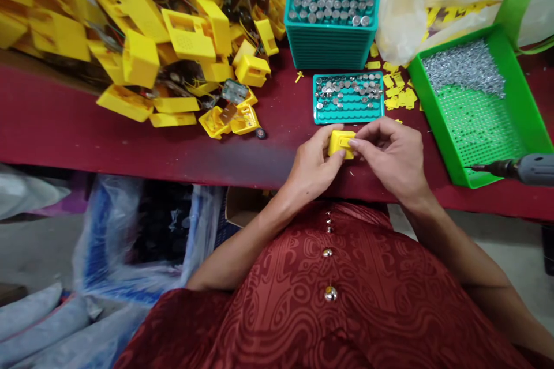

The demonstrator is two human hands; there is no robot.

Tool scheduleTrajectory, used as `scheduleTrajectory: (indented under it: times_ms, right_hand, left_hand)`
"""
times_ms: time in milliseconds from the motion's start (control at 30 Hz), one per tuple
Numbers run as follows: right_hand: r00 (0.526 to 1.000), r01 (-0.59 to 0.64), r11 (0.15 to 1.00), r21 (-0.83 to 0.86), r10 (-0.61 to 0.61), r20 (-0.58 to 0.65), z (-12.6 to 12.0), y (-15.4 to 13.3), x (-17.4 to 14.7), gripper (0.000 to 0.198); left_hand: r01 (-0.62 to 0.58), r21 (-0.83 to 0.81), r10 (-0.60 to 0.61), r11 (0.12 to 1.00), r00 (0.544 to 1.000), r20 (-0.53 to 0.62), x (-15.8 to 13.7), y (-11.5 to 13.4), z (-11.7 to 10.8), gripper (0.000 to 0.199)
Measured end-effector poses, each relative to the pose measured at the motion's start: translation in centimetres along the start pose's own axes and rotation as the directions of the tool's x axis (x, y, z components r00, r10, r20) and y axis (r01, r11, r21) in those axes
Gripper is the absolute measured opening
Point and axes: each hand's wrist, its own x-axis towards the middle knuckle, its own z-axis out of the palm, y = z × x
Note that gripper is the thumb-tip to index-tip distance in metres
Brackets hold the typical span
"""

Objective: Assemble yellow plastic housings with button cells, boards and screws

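Observation:
Between my two hands, near the table's front edge, is a small yellow plastic casing (335, 141). My left hand (315, 164) is closed round its left side, thumb along the lower edge. My right hand (392, 155) pinches a small flat yellow cover (345, 142) against the face of the casing. Whether the cover is seated there I cannot tell. Just beyond my hands lies a teal tray (348, 119) with rows of button cells (333, 87). More small yellow covers (400, 95) are scattered to the right of that tray.
Yellow casings (141, 57) with wires heap at the left back. Stacked teal trays (332, 46) of button cells stand behind. On the right, a green basket (437, 127) holds small screws (467, 66); an electric screwdriver (534, 169) hangs over its edge. A blue crate (89, 265) sits below.

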Motion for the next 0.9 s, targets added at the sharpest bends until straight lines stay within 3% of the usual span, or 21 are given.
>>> scheduleTrajectory:
  times_ms: [200,400,500,600,700,900]
  right_hand:
    - [0.998,0.05,0.992,-0.113,-0.053,-0.026,-0.2,-0.6,-0.4,0.008]
    - [0.98,0.198,0.946,-0.256,-0.201,0.015,-1.1,-0.3,0.2,0.02]
    - [0.992,0.125,0.976,-0.18,-0.128,-0.001,-1.3,0.5,0.4,0.02]
    - [0.992,-0.001,0.999,-0.048,0.007,0.126,-1.3,1.1,0.2,0.027]
    - [0.979,-0.058,0.998,0.015,0.054,0.197,-1.4,1.1,-0.2,0.027]
    - [0.982,-0.092,0.995,0.032,0.085,0.167,-1.2,1.3,-0.5,0.038]
  left_hand:
    - [-0.028,0.047,0.028,0.998,1.0,0.004,-0.3,0.8,0.0,0.034]
    - [0.059,-0.143,-0.055,0.988,0.998,0.036,0.0,1.5,-0.3,0.031]
    - [0.091,-0.209,-0.086,0.974,0.996,0.035,-0.3,1.8,-0.3,0.032]
    - [0.105,-0.24,-0.092,0.965,0.994,0.062,-0.5,1.8,-0.2,0.033]
    - [0.079,-0.175,-0.065,0.981,0.994,0.086,-0.6,1.5,-0.2,0.034]
    - [0.003,-0.032,-0.001,0.999,0.999,0.053,-1.0,1.1,0.3,0.032]
